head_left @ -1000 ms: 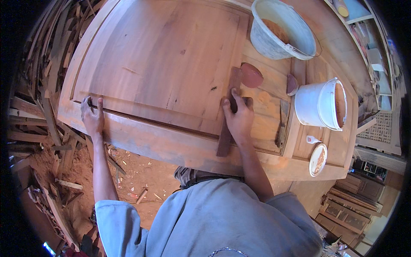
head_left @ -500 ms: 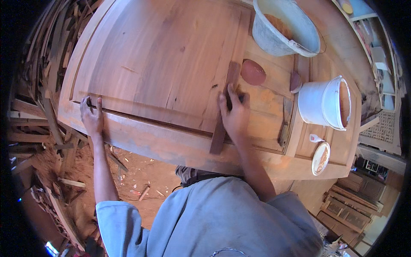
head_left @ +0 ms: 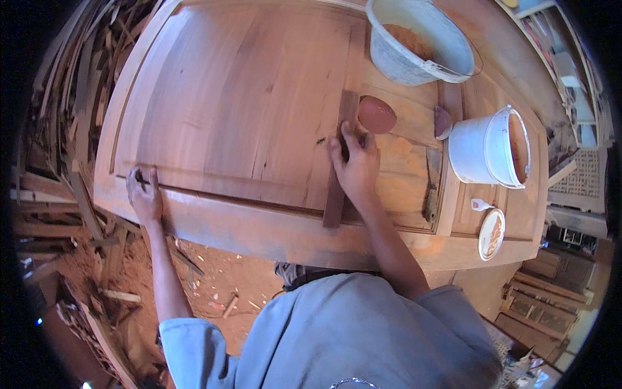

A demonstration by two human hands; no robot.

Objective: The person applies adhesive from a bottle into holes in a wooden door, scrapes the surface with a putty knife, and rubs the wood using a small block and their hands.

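A large wooden panel door lies flat before me. My left hand rests at its near left corner, thumb and fingers apart, with the fingertips at the groove beside the frame. Along the right side of the wide panel lies a dark, narrow wood strip, its near end reaching over the door frame. My right hand grips this strip near its middle, thumb on the left side and fingers bent. Just beyond that hand is a reddish-brown oval pad, which looks like a sanding disc.
A grey-blue basin of brown powder stands at the far right. Nearer are a white bucket, a dark half-round piece, a thin long tool, a small white spatula-like item and a smeared white lid. Scrap wood piles up left.
The whole view has shifted slightly. Both hands keep their places on the door and the strip, with no clear movement of either.
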